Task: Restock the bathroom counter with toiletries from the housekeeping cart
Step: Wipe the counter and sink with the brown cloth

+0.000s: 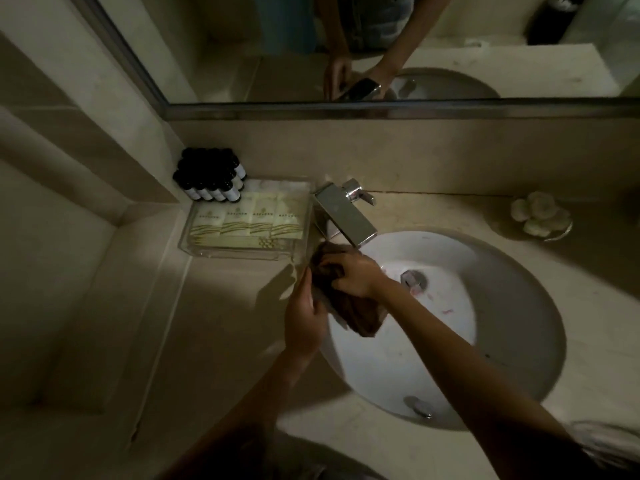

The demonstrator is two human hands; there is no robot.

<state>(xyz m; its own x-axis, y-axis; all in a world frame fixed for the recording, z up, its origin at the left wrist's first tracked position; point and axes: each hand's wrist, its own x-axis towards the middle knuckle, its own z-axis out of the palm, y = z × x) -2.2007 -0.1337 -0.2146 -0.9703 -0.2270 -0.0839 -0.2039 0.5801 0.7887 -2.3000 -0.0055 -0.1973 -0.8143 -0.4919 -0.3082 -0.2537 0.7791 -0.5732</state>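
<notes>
Gripping a brown cloth (pixel 358 315) over the left rim of the sink (pixel 398 368), left hand (pixel 304 318) and right hand (pixel 353 274) both clutch it; toiletry packets (pixel 249 220) fill a clear tray (pixel 242 253) at the worktop's (pixel 225 327) back-left corner.

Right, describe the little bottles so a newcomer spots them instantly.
Start at the sink; left of its faucet sits a clear tray of pale sachets. The bottles cluster behind it in the back corner: dark, black-capped, white-labelled.

Pretty dim in here tbh. One pool of light lands on the sink (pixel 398 358) and the counter (pixel 225 323) beside it, hard-edged shadows, murky corners, everything soft and bowed near the edges.
</notes>
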